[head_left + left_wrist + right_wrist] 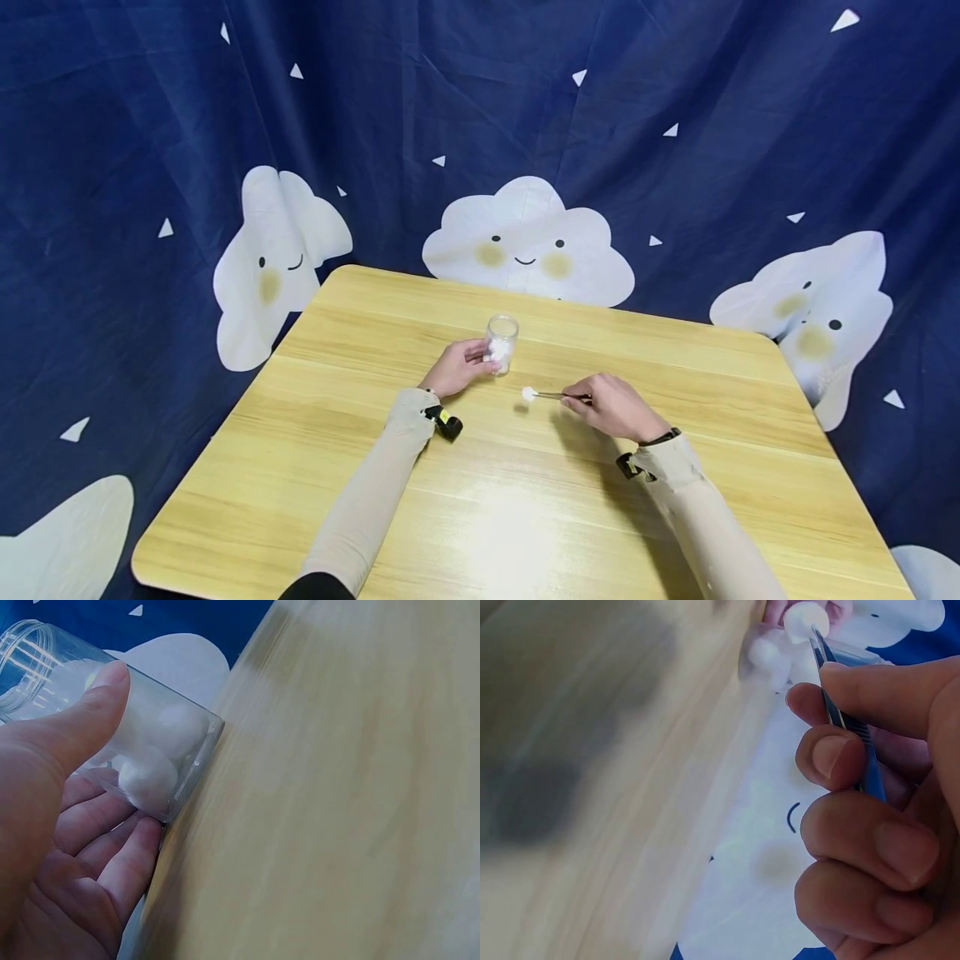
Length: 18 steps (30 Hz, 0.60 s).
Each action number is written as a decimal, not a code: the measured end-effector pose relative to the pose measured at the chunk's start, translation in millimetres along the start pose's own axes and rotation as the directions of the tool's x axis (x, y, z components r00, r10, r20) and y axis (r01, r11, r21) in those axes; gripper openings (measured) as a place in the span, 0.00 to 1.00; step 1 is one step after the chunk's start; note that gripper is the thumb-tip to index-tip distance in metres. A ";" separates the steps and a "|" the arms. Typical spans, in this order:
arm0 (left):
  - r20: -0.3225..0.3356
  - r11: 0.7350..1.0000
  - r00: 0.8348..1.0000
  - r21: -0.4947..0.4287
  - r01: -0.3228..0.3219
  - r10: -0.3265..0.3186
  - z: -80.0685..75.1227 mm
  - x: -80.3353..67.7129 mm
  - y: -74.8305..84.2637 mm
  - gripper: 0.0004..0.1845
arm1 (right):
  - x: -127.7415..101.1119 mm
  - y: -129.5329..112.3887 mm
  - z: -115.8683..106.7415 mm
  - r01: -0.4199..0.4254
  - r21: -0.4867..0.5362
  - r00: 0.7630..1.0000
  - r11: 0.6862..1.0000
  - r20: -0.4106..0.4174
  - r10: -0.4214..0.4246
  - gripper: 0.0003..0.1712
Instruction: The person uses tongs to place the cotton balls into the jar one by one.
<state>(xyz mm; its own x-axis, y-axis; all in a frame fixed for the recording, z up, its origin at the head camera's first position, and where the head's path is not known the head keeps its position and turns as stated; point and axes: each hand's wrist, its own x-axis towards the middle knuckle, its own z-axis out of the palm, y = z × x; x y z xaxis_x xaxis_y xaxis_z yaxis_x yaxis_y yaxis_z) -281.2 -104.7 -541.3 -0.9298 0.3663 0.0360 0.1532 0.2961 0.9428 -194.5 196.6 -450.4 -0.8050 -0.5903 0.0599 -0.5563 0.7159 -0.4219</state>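
A clear, lidless jar [502, 337] stands upright on the table, with white cotton balls [154, 761] in its lower part. My left hand [459, 367] holds the jar from its left side, thumb across the near wall and fingers round the other side. In my right hand [617, 406] is a pair of metal tweezers [849, 724], pinched between thumb and index finger. The tweezers' tips grip one white cotton ball [529, 393], which hangs over the table to the right of the jar and nearer me, its shadow below it.
The light wood table [360, 500] has rounded corners and a bright glare near its front. Behind it hangs a dark blue curtain [510, 83] printed with white clouds and small triangles. Each wrist wears a black strap with a small camera.
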 end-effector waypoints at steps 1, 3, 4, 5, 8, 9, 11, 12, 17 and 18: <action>-0.001 1.000 1.000 -0.001 -0.001 0.001 -0.1 -0.1 0.3 0.36 | 1.5 -0.5 -1.0 0.002 -0.005 1.000 1.000 -0.002 -0.002 0.11; -0.001 1.000 1.000 -0.001 -0.001 0.001 -0.5 -0.3 1.4 0.36 | 4.4 -1.7 -3.2 0.002 -0.006 1.000 1.000 -0.005 -0.002 0.11; -0.002 1.000 1.000 -0.001 0.000 0.000 -0.5 -0.4 1.8 0.36 | 5.5 -2.2 -4.3 0.003 -0.004 1.000 1.000 -0.005 -0.003 0.11; -0.002 1.000 1.000 -0.001 0.000 0.000 -0.5 -0.6 2.2 0.36 | 6.6 -2.9 -5.4 0.002 0.000 1.000 1.000 -0.004 -0.002 0.11; -0.001 1.000 1.000 0.001 0.001 -0.001 -0.8 -0.8 3.0 0.36 | 9.6 -5.6 -8.6 -0.013 0.001 1.000 1.000 0.000 0.013 0.11; 0.000 1.000 1.000 0.001 0.002 -0.002 -0.9 -0.6 2.9 0.36 | 10.4 -6.2 -9.5 -0.015 -0.002 1.000 1.000 -0.001 0.015 0.12; 0.001 1.000 1.000 -0.001 0.002 -0.002 -1.2 -0.8 2.8 0.36 | 12.1 -7.3 -10.8 -0.018 -0.008 1.000 1.000 -0.004 0.018 0.12; 0.002 1.000 1.000 -0.001 0.002 -0.002 -1.3 -0.9 2.7 0.36 | 13.1 -7.6 -11.6 -0.014 -0.012 1.000 1.000 -0.007 0.014 0.12; 0.003 1.000 1.000 -0.006 -0.008 0.008 -1.3 -1.8 3.1 0.36 | 18.6 -9.2 -15.7 0.004 -0.020 1.000 1.000 -0.023 -0.004 0.11; 0.002 1.000 1.000 -0.006 -0.011 0.011 -1.3 -2.0 3.2 0.36 | 19.8 -9.9 -16.9 0.006 -0.022 1.000 1.000 -0.026 -0.007 0.11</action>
<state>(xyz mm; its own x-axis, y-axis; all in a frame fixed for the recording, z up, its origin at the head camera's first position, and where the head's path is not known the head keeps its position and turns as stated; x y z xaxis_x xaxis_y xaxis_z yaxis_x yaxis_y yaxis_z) -279.2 -105.6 -537.9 -0.9273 0.3715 0.0462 0.1618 0.2866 0.9443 -208.5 184.1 -429.7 -0.8061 -0.5854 0.0860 -0.5659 0.7203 -0.4013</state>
